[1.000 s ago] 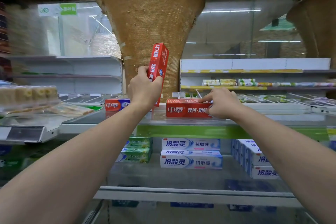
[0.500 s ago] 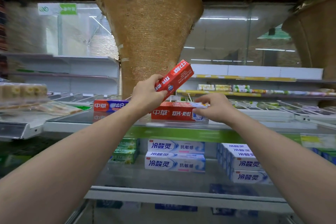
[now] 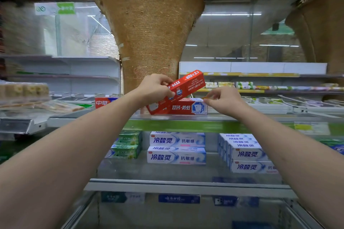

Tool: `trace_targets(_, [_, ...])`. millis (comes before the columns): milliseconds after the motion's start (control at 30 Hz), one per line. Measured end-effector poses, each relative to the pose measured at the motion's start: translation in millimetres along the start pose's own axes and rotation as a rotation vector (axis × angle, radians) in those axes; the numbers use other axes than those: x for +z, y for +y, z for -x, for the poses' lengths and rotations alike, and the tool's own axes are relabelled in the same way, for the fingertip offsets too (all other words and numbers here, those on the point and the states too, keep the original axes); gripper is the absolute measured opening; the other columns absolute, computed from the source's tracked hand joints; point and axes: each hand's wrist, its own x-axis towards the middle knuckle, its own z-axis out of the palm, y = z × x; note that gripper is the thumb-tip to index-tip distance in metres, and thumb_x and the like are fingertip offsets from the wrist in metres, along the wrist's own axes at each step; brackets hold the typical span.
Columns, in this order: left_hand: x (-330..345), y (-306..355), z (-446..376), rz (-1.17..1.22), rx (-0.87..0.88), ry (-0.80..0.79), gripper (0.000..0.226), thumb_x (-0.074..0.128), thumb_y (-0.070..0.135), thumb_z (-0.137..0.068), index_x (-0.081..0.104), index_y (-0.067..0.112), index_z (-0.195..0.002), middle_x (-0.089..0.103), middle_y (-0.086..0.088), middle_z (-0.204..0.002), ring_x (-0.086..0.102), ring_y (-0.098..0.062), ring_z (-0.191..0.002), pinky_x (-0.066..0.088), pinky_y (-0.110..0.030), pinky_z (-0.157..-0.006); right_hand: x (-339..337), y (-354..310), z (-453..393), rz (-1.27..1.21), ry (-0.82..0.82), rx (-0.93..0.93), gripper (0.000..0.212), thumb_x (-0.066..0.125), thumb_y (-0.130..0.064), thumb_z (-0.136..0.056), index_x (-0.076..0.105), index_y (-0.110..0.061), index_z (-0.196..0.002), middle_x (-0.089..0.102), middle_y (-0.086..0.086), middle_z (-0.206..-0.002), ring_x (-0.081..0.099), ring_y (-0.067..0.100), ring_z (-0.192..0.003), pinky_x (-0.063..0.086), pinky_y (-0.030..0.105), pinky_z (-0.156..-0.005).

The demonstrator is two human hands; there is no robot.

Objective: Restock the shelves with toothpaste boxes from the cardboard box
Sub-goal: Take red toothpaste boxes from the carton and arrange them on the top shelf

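Red with white print, the box [image 3: 178,90] tilts in your left hand [image 3: 153,89], fingers curled around its lower half, upper end raised to the right. It hangs over a second red box [image 3: 188,107] lying flat on the shelf [image 3: 242,117]. Your right hand [image 3: 223,99] hovers at that box's right end, fingers loosely bent and gripping nothing.

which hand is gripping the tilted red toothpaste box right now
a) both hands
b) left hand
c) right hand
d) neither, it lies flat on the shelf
b: the left hand grips the tilted red toothpaste box at its lower half, while the right hand hovers by the end of the red box lying on the top shelf and does not touch the tilted one.
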Motion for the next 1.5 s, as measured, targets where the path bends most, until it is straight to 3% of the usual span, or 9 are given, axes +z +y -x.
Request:
trace_targets(200, [-4,11,-3,-0.089,0.021,0.199,0.038,0.08,0.029,-0.078,0.064,0.02,-0.111,0.069,0.003,-0.099,0.069,-0.012,-0.086,0.062,-0.035,-0.075,-1,-1,0,-0.009,0.051,-0.013,0.029,0.068,-0.046,-0.087,0.075,-0.022,-0.101,0.07,-0.003,-0.093,0.063,0.016,-0.089,0.054,0.035,-0.079])
trace_targets(367, [6,5,-10,0.434,-0.193,0.324,0.058,0.087,0.035,-0.065,0.055,0.016,-0.109,0.07,-0.004,-0.103,0.074,-0.02,-0.083,0.064,-0.041,-0.066,2,-7,2,-0.072,0.072,-0.027,0.027,0.068,-0.042,-0.088,0.076,-0.02,-0.1,0.069,-0.003,-0.09,0.063,0.016,-0.089,0.055,0.039,-0.082])
trace_targets(500, [15,-8,-16,0.597,-0.301,0.366,0.082,0.088,0.034,-0.047,0.047,0.016,-0.115,0.068,-0.01,-0.106,0.074,-0.024,-0.084,0.063,-0.044,-0.069,4,-12,3,-0.063,0.08,-0.034,0.026,0.067,-0.043,-0.088,0.076,-0.022,-0.098,0.07,-0.004,-0.089,0.064,0.015,-0.088,0.055,0.038,-0.081])
trace_targets(700, [22,-14,-4,0.32,-0.324,0.435,0.061,0.074,0.03,-0.063,0.039,0.015,-0.111,0.054,-0.009,-0.1,0.067,-0.034,-0.094,0.062,-0.049,-0.073,5,-15,2,-0.053,0.084,-0.03,0.024,0.065,-0.043,-0.089,0.076,-0.023,-0.099,0.068,-0.006,-0.09,0.062,0.014,-0.089,0.049,0.03,-0.075])
trace_targets(867, [18,-17,3,0.151,-0.247,0.359,0.023,0.066,0.021,-0.081,0.057,0.019,-0.102,0.061,-0.005,-0.105,0.067,-0.028,-0.096,0.063,-0.044,-0.073,9,-17,1,-0.058,0.08,-0.03,0.025,0.066,-0.042,-0.09,0.076,-0.021,-0.1,0.069,-0.004,-0.091,0.062,0.015,-0.09,0.053,0.033,-0.079])
trace_targets(1033, [1,-23,-4,-0.262,-0.097,0.171,0.035,0.057,0.011,-0.095,0.068,0.029,-0.123,0.06,-0.005,-0.119,0.059,-0.019,-0.099,0.058,-0.03,-0.067,11,-18,1,-0.061,0.081,-0.031,0.023,0.065,-0.04,-0.091,0.075,-0.021,-0.1,0.068,-0.004,-0.09,0.062,0.015,-0.088,0.051,0.031,-0.074])
trace_targets(1200, [-8,-28,-11,-0.705,0.127,0.115,0.041,0.08,0.038,-0.079,0.056,0.033,-0.111,0.048,0.002,-0.128,0.046,-0.026,-0.121,0.047,-0.051,-0.099,13,-16,2,-0.052,0.06,-0.018,0.022,0.066,-0.041,-0.089,0.075,-0.022,-0.098,0.068,-0.005,-0.088,0.062,0.013,-0.086,0.045,0.028,-0.069])
trace_targets(1333, [-3,-28,-11,-0.733,0.279,0.033,0.038,0.076,0.037,-0.085,0.057,0.035,-0.118,0.061,0.008,-0.121,0.054,-0.02,-0.118,0.032,-0.057,-0.111,10,-12,2,-0.038,0.05,-0.007,0.023,0.067,-0.043,-0.088,0.075,-0.023,-0.096,0.07,-0.004,-0.089,0.064,0.015,-0.087,0.053,0.034,-0.073])
trace_targets(1500, [13,-21,-8,-0.646,0.269,0.059,0.04,0.067,0.048,-0.092,0.059,0.032,-0.127,0.061,0.003,-0.12,0.054,-0.023,-0.113,0.045,-0.048,-0.097,5,-6,4,-0.035,0.052,0.021,0.021,0.065,-0.039,-0.09,0.075,-0.022,-0.099,0.07,-0.003,-0.095,0.063,0.016,-0.092,0.049,0.031,-0.073])
